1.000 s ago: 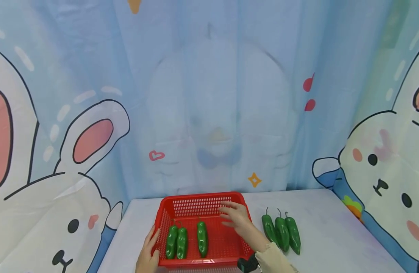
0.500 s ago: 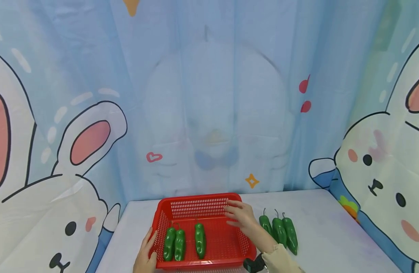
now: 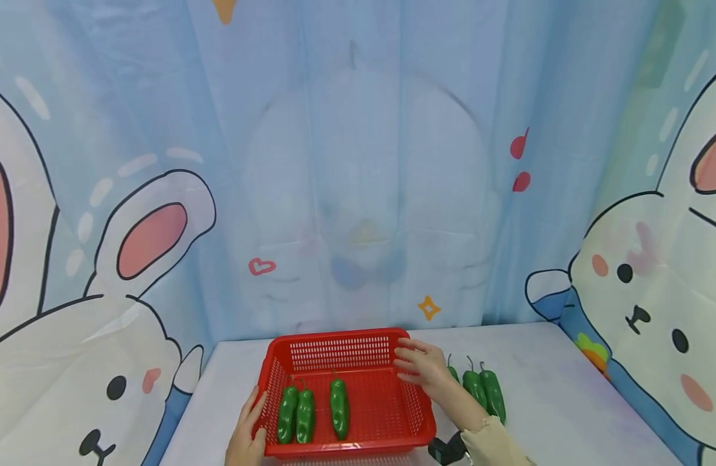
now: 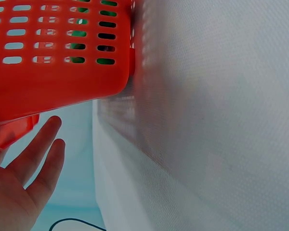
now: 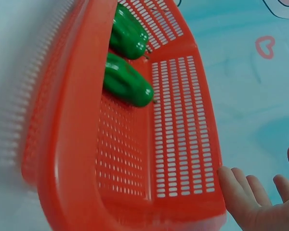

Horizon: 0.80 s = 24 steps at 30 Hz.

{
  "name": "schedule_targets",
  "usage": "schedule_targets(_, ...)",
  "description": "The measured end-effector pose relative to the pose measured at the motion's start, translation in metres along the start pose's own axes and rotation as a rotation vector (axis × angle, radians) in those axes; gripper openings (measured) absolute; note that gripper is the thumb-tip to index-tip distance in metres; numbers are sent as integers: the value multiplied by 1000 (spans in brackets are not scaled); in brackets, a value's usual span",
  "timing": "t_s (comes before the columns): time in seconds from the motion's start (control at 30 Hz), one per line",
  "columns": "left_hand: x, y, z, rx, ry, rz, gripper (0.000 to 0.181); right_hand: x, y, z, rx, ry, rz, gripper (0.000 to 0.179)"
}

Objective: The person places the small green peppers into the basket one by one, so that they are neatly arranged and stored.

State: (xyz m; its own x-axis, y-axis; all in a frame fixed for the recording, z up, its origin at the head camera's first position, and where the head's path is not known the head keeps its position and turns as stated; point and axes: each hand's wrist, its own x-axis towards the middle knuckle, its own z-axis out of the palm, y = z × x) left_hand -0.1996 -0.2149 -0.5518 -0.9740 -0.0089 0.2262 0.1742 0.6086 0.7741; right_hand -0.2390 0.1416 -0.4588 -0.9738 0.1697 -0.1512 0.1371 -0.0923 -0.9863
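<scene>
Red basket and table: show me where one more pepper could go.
In the basket, bare floor between the lone pepper and right wall; on the table, space right of the outside peppers. Crowded: the basket's left end, with two peppers, and where the right forearm crosses.

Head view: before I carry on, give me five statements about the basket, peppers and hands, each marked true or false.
1. Three green peppers lie in the red basket. True.
2. The peppers outside are left of the basket. False: they are right of it.
3. The left hand is at the basket's left side. True.
4. The right hand holds a pepper. False: it holds none.
5. Two peppers inside lie side by side, the third apart. True.
</scene>
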Motion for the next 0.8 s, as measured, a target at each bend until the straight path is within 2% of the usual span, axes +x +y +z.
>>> schedule_targets(0.4,2,1,-1,5,-11,-25,66,9,2,-30,8,31,2,49)
schedule_targets(0.8,1,-2,1,3,-2,13,65,17,6,-55,21,55,13,51)
